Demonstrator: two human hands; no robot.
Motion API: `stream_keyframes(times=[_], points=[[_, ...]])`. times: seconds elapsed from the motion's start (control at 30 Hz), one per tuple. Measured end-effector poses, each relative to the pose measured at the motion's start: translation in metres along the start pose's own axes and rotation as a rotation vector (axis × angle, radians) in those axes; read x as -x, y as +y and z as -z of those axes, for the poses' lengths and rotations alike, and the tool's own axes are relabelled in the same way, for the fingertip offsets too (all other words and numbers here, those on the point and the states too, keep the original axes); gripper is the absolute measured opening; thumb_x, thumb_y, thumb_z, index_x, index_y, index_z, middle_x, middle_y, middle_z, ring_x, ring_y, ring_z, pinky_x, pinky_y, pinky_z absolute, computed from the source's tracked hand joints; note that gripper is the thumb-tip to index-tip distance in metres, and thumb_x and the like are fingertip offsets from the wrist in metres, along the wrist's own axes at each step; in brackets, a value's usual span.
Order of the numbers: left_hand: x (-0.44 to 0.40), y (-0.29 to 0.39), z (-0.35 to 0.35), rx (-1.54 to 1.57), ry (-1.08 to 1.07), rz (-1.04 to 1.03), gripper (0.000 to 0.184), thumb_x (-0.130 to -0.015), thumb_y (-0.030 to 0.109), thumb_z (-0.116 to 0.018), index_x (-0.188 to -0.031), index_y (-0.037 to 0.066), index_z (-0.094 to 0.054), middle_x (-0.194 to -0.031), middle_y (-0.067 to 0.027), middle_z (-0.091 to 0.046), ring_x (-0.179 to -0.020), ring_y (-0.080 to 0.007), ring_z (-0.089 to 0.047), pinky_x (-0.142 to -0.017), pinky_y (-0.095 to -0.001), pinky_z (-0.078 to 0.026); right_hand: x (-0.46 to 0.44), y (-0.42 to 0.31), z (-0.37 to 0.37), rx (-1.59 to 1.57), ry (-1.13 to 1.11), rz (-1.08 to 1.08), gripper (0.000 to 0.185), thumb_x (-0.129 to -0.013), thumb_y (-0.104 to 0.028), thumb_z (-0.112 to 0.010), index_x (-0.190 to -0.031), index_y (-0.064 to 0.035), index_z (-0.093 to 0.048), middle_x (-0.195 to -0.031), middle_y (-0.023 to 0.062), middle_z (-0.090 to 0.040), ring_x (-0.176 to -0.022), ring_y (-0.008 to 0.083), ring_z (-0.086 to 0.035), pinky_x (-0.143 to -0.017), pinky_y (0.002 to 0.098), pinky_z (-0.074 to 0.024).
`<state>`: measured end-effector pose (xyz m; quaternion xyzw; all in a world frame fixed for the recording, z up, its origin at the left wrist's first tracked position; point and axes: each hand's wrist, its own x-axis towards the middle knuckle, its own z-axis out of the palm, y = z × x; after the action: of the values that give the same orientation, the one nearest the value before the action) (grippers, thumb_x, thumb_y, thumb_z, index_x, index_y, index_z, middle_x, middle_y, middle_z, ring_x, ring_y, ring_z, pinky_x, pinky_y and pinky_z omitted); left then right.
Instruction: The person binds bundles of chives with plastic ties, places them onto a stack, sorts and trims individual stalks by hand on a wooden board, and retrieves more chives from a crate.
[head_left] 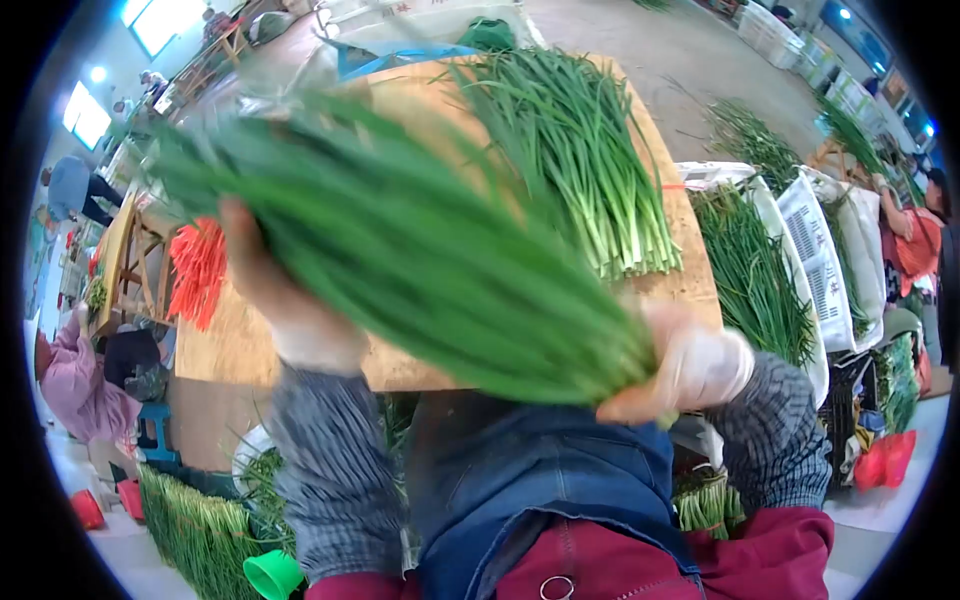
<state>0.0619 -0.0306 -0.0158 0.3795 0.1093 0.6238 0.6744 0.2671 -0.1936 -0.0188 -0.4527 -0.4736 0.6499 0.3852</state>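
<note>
A large bunch of garlic chives [430,270], blurred by motion, is held up slantwise above a wooden board [285,350]. My right hand [680,360] is closed round its pale stem end at the lower right. Under the leafy part at the left, my left hand [280,285] grips the bunch, its fingers mostly hidden behind the leaves. A second pile of chives [590,160] lies on the board beyond, white stem ends towards me. Orange-red ties [198,270] hang at the board's left edge.
White crates with chives [755,270] stand right of the board. Tied chive bundles [195,530] and a green cup-shaped object [272,576] are at lower left. A person in pink [85,390] sits at left; another person in orange [912,235] is at far right.
</note>
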Motion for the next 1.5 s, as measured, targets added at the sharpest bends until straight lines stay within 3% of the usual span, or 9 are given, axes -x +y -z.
stream_keyframes(times=[0.2,0.33,0.47,0.67,0.83,0.93,1.1,1.23,1.5], points=[[-0.176,-0.014,-0.029,-1.332,-0.382,-0.551,0.043,-0.094,0.035,-0.038,-0.125,0.006,-0.044,-0.119,-0.0105,-0.052,-0.111,-0.02,-0.05,-0.099,-0.0321,-0.039,-0.029,-0.054,0.056,0.006,0.3,0.2,0.022,-0.069,0.0,-0.064,-0.088,0.0072,-0.057,-0.066,0.0101,-0.059,-0.044,0.0138,-0.055,-0.037,0.0225,-0.0461],[-0.182,-0.081,-0.003,-0.782,0.081,0.259,0.034,-0.087,0.031,-0.053,-0.112,0.007,-0.055,-0.096,-0.0025,-0.063,-0.084,-0.0167,-0.058,-0.077,-0.0371,-0.045,-0.055,-0.025,0.093,-0.181,0.496,0.052,0.012,-0.076,-0.003,-0.059,-0.083,0.0066,-0.057,-0.068,0.0115,-0.058,-0.047,0.013,-0.055,-0.037,0.0215,-0.0444],[-0.126,-0.142,0.028,-0.881,-0.025,0.164,0.029,-0.084,0.03,-0.059,-0.098,0.004,-0.062,-0.091,-0.0043,-0.064,-0.083,-0.0148,-0.057,-0.071,-0.0299,-0.043,-0.065,0.005,0.11,-0.395,0.555,-0.079,0.013,-0.079,-0.006,-0.058,-0.087,0.004,-0.056,-0.073,0.0101,-0.058,-0.052,0.0122,-0.055,-0.04,0.023,-0.0448],[-0.049,-0.164,-0.031,-0.961,-0.441,-0.229,0.04,-0.087,0.027,-0.054,-0.12,0.003,-0.053,-0.12,-0.0164,-0.052,-0.115,-0.0251,-0.046,-0.099,-0.0353,-0.034,-0.062,0.007,0.107,-0.456,0.543,-0.052,0.014,-0.08,-0.008,-0.058,-0.088,0.0036,-0.057,-0.071,0.0097,-0.059,-0.051,0.0125,-0.055,-0.041,0.0238,-0.0457],[-0.058,-0.201,-0.054,-0.97,-0.645,-0.319,0.035,-0.089,0.025,-0.05,-0.123,0.021,-0.054,-0.134,-0.0183,-0.039,-0.128,-0.0325,-0.028,-0.106,-0.0411,-0.019,-0.065,0.006,0.102,-0.505,0.484,-0.124,0.023,-0.083,-0.009,-0.056,-0.103,0.0022,-0.05,-0.081,0.0136,-0.061,-0.067,0.0213,-0.064,-0.052,0.032,-0.0561],[-0.065,-0.212,-0.055,-0.991,-0.755,-0.212,0.032,-0.089,0.034,-0.047,-0.116,0.022,-0.06,-0.134,-0.0131,-0.041,-0.129,-0.0335,-0.026,-0.107,-0.0446,-0.015,-0.062,-0.002,0.098,-0.263,0.56,-0.017,0.028,-0.084,-0.01,-0.057,-0.108,0.0026,-0.048,-0.082,0.0113,-0.061,-0.07,0.0209,-0.064,-0.055,0.0322,-0.0567],[-0.068,-0.221,-0.048,-1.157,-0.858,-0.217,0.028,-0.085,0.043,-0.051,-0.104,0.029,-0.066,-0.133,0.0007,-0.044,-0.131,-0.0331,-0.022,-0.103,-0.0591,-0.006,-0.042,-0.035,0.107,0.647,0.457,-0.385,0.049,-0.079,-0.041,-0.064,-0.082,0.0076,-0.058,-0.064,0.0136,-0.061,-0.05,0.0183,-0.061,-0.043,0.0275,-0.05],[-0.059,-0.226,-0.053,-1.361,-0.909,-0.232,0.029,-0.082,0.044,-0.054,-0.101,0.028,-0.068,-0.131,0.0018,-0.047,-0.131,-0.0313,-0.023,-0.102,-0.063,-0.007,-0.033,-0.051,0.11,0.736,0.58,-0.38,0.053,-0.08,-0.049,-0.06,-0.079,0.0039,-0.06,-0.064,0.0124,-0.062,-0.054,0.0207,-0.062,-0.051,0.0311,-0.0501],[-0.056,-0.229,-0.048,-1.336,-0.903,-0.254,0.03,-0.08,0.044,-0.056,-0.099,0.024,-0.068,-0.126,0.0006,-0.051,-0.13,-0.0309,-0.025,-0.101,-0.0627,-0.008,-0.088,-0.021,0.188,0.892,0.59,0.569,0.043,-0.084,-0.044,-0.056,-0.106,-0.0087,-0.064,-0.117,0.0105,-0.057,-0.108,0.0227,-0.053,-0.091,0.034,-0.0422]])
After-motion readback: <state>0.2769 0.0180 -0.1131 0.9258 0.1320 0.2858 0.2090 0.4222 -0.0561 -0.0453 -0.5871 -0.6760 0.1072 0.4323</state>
